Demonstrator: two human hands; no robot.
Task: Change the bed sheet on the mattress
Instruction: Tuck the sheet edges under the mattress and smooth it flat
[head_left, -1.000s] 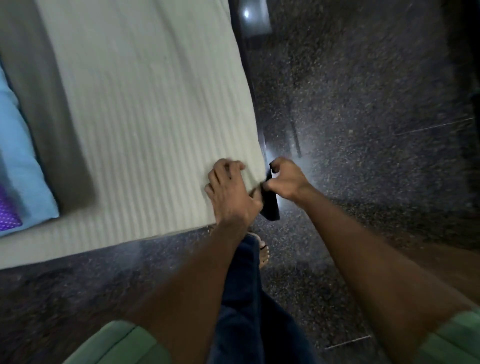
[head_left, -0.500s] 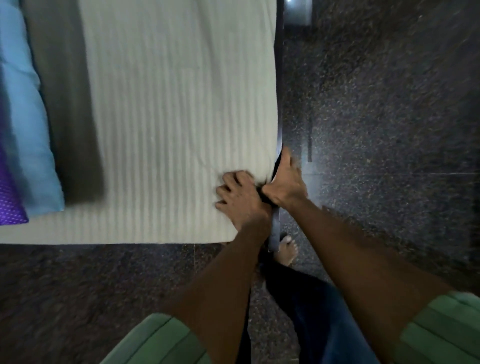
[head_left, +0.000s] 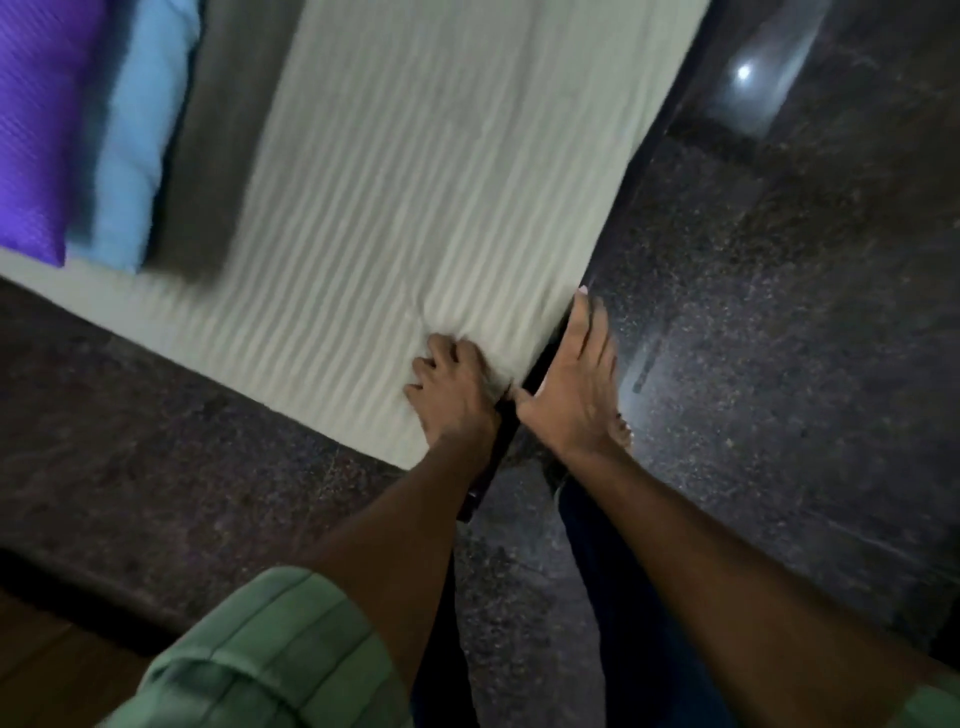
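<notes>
A pale ribbed bed sheet (head_left: 415, 197) covers the mattress. At the near right corner my left hand (head_left: 454, 392) presses down on the sheet with curled fingers, bunching the cloth a little. My right hand (head_left: 574, 382) lies flat with straight fingers along the dark side of the bed (head_left: 613, 244), right beside the sheet's edge. Whether its fingertips tuck cloth under is hidden.
A purple pillow (head_left: 36, 119), a light blue pillow (head_left: 145, 124) and a grey folded cloth (head_left: 218, 135) lie at the bed's far left. Dark speckled stone floor (head_left: 779, 312) surrounds the bed. My bare foot (head_left: 621, 428) stands under my right hand.
My right hand has gone from a curled pinch at the corner to flat, straight fingers along the bed's side. My left hand stays on the corner. The view has swung round.
</notes>
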